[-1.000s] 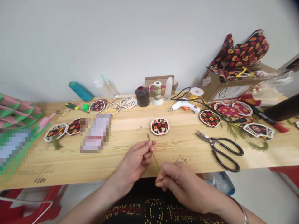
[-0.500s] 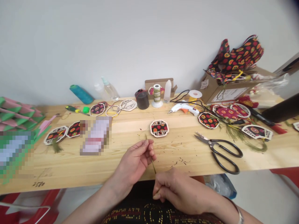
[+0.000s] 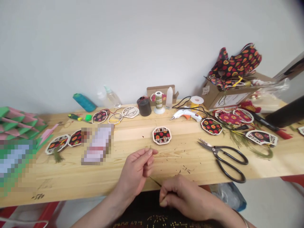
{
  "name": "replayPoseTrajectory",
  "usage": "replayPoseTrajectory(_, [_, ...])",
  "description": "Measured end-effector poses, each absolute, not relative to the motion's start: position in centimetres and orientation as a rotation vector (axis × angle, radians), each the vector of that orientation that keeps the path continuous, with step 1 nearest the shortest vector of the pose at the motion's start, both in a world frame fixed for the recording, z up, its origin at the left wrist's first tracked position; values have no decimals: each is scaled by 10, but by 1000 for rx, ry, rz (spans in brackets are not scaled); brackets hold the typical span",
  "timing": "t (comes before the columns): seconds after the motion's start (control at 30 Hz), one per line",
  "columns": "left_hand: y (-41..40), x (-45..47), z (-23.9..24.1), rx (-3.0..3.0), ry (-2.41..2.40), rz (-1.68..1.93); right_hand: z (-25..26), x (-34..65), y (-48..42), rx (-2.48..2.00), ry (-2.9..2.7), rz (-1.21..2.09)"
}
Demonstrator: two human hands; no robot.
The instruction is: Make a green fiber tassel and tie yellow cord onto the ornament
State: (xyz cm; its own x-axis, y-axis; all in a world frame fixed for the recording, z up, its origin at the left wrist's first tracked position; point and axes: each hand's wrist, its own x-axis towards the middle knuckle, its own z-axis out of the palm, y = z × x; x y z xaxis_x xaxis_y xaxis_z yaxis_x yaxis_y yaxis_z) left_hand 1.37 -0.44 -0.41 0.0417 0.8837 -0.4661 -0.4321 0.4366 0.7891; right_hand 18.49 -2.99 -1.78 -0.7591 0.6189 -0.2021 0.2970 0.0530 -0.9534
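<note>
A thin olive-green bundle of threads point(image 3: 155, 181) runs between my two hands near the table's front edge. My left hand point(image 3: 136, 171) pinches its upper end between thumb and fingers, and a few wisps show above the fingertips. My right hand point(image 3: 181, 194) is closed around the lower end, with the fist just over the edge; the part inside it is hidden. Just beyond my left fingertips lies an eight-lobed wooden-framed ornament point(image 3: 161, 136) with dark patterned fabric. Black-handled scissors point(image 3: 223, 155) lie to the right, blades slightly apart.
Along the back stand a teal thread cone point(image 3: 84, 102), a black spool point(image 3: 144, 106), a thread cone point(image 3: 158, 103), a white bottle point(image 3: 169, 98) and a glue gun point(image 3: 186, 114). A cardboard box point(image 3: 230, 98) holds fabric at right. More ornaments point(image 3: 57, 144) lie at left.
My left hand has dropped slightly and turned, its fingers closer together. The right fist has shifted a little to the right. The camera view has tilted slightly upward.
</note>
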Motion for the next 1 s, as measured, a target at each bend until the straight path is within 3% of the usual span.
replayPoseTrajectory(0.1, [-7,11,-2,563,1143,1050,-14,218,-28,-1026,-2007,1626])
replayPoseTrajectory(0.17, [-8,11,0,587,1157,1030,-15,249,-26,-1254,-1934,1312])
replayPoseTrajectory(0.3, [-10,13,1,620,1164,991,-31,305,-22,-1829,-1889,295])
replayPoseTrajectory(0.4, [-10,16,2,648,1165,964,-44,325,-22,-2042,-2050,-3])
replayPoseTrajectory(0.83, [-16,15,-4,757,1176,864,-32,323,-22,-2072,-2236,74])
replayPoseTrajectory(0.93, [-15,15,-6,777,1168,859,-17,304,-24,-1960,-2111,283])
replayPoseTrajectory(1.0, [-15,15,-6,795,1166,858,-3,285,-25,-1774,-2043,620])
